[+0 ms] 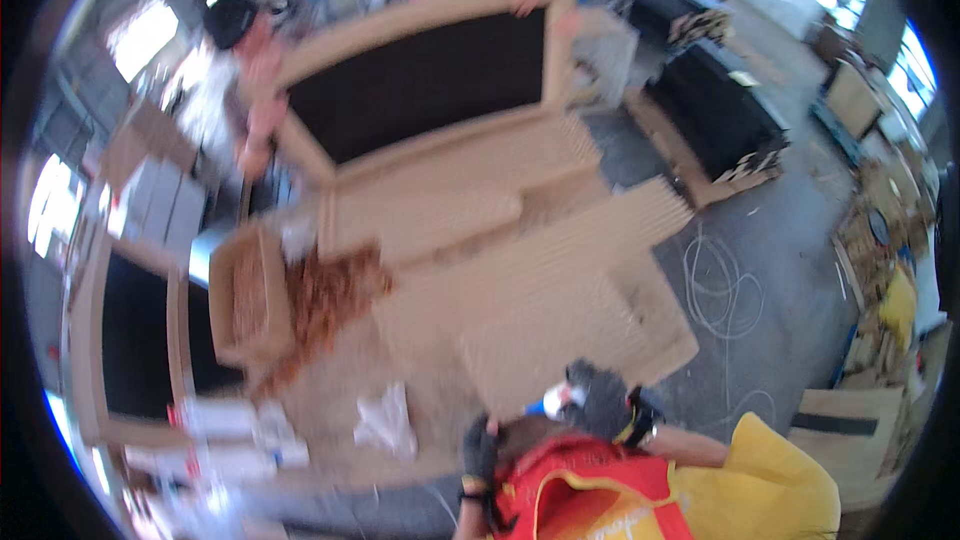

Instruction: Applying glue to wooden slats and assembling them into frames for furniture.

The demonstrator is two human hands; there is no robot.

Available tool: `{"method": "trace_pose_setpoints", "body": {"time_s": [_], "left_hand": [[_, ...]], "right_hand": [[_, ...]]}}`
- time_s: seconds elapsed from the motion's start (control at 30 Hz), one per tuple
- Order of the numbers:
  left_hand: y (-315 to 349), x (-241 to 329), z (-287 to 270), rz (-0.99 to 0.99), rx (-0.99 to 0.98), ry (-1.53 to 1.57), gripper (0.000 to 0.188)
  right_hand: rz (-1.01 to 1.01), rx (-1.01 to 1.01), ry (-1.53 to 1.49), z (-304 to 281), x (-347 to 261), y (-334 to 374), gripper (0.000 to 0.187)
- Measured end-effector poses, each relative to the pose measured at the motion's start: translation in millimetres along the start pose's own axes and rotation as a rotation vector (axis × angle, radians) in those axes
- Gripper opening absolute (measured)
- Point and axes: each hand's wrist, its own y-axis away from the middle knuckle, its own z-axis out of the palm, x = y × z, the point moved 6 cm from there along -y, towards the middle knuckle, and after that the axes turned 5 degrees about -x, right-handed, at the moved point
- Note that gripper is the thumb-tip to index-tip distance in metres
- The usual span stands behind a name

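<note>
Near the bottom of the head view, my right hand (603, 402), in a dark grey glove, is closed around a small white object with a blue tip (553, 402). Blur hides exactly what kind it is. To its left is my left hand (480, 452), also in a dark glove, with a bare fingertip showing; its fingers are too smeared to read. Both hands are close to my red and yellow garment (610, 485). Ahead of them, ridged tan boards (540, 315) lie stacked and overlapping.
Across the boards, a co-worker's hands (265, 115) hold a pale frame with a black panel (425, 85). On the left stand a tan box (250, 290), reddish-brown scraps (335, 300) and more black-panelled frames (137, 335). Black stacks (715, 110) and a coiled clear hose (715, 285) are at right.
</note>
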Motion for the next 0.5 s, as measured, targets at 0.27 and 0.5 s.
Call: {"method": "trace_pose_setpoints", "body": {"time_s": [0.27, 0.5], "left_hand": [[20, 17, 9, -0.001, 0.030, 0.183, 0.035], [3, 12, 9, -0.072, 0.034, 0.152, 0.033]], "right_hand": [[0.176, -0.066, -0.053, -28, 21, 12, 0.043], [0.161, 0.043, -0.126, -56, 50, 9, 0.033]]}}
